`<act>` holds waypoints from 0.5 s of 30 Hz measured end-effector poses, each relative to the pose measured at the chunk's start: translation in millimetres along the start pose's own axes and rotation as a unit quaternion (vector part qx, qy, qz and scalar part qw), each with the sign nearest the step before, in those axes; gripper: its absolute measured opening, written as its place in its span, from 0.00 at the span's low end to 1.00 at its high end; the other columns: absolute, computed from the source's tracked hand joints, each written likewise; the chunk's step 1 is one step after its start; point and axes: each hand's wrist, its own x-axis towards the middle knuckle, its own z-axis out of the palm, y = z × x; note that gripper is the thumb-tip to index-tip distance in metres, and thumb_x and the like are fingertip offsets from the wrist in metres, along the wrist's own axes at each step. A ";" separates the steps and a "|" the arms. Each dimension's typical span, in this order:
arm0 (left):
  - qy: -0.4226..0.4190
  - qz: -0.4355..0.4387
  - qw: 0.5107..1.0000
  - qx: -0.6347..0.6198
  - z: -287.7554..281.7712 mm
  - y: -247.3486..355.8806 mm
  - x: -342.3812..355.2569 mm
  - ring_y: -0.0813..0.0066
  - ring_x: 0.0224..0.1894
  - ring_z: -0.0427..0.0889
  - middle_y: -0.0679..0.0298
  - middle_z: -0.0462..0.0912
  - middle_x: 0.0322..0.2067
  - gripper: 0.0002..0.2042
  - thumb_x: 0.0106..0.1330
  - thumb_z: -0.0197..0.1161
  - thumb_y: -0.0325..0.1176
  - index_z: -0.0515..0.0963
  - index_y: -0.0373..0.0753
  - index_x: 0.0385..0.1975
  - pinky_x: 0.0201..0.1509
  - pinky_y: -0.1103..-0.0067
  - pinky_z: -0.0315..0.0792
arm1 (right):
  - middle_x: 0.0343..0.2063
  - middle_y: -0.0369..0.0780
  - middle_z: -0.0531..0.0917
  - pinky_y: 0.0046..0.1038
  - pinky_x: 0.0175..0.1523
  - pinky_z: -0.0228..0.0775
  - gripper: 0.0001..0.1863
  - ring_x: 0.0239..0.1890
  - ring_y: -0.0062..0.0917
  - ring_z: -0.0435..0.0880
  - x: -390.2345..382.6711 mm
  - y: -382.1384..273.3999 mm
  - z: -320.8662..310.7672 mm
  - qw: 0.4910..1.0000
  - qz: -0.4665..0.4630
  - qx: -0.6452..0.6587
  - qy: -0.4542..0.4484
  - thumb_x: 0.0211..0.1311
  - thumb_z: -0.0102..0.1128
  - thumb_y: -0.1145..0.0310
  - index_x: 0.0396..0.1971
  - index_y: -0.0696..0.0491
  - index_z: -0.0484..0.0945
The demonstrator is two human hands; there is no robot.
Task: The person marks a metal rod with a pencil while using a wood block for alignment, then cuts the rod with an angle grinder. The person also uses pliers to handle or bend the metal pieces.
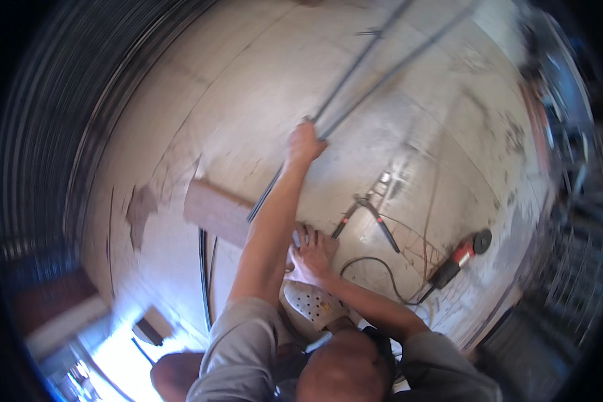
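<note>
My left hand [305,144] reaches forward with its fingers wrapped round long thin grey metal bars [355,67]. Two lengths run from it toward the far right, spreading apart. One thin end slants back under my left forearm, over a brown wooden block [216,209]. Near the block's right end lies my right hand [313,256], palm down with its fingers spread. It appears to press on the block; what lies beneath the palm is hidden. Just below it is a light perforated clog [315,305] on a foot.
A cutter with dark handles and red bands [365,204] lies on the pale floor [248,87]. Farther right is a red-and-black angle grinder [459,259] with its cord looping back. Dark stacked bars [53,120] line the left; metal racks [576,281] stand right.
</note>
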 end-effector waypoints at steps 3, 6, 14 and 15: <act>0.035 -0.003 0.999 -0.019 9.8 -13.5 6.3 0.53 0.59 0.72 0.48 0.73 0.56 0.34 0.50 0.73 0.40 0.68 0.34 0.57 0.60 0.63 0.70 | 0.64 0.54 0.61 0.58 0.67 0.49 0.59 0.67 0.50 0.59 -0.9 10.0 37.8 0.990 -0.123 -0.062 0.024 0.44 0.66 0.37 0.70 0.57 0.50; 0.068 -0.023 0.997 -0.025 -5.1 -13.4 6.2 0.52 0.48 0.82 0.48 0.81 0.42 0.23 0.49 0.68 0.29 0.72 0.32 0.47 0.50 0.65 0.78 | 0.68 0.50 0.57 0.55 0.70 0.45 0.49 0.70 0.46 0.54 3.8 -4.9 16.2 0.978 -0.207 -0.028 0.005 0.57 0.57 0.41 0.71 0.53 0.49; 0.114 -0.025 0.992 -0.056 10.9 -22.5 15.9 0.53 0.46 0.83 0.48 0.81 0.41 0.19 0.52 0.64 0.25 0.73 0.30 0.45 0.48 0.66 0.78 | 0.71 0.53 0.47 0.48 0.73 0.37 0.39 0.73 0.50 0.46 23.0 -27.8 -3.9 0.958 -0.260 -0.080 -0.090 0.67 0.42 0.44 0.74 0.43 0.45; 0.098 -0.024 0.993 -0.058 15.4 -20.0 18.1 0.53 0.47 0.81 0.48 0.81 0.41 0.20 0.52 0.65 0.26 0.72 0.30 0.46 0.48 0.65 0.77 | 0.71 0.53 0.48 0.45 0.74 0.37 0.39 0.73 0.49 0.47 25.4 -25.4 -6.7 0.949 -0.272 -0.134 -0.081 0.68 0.42 0.45 0.74 0.44 0.44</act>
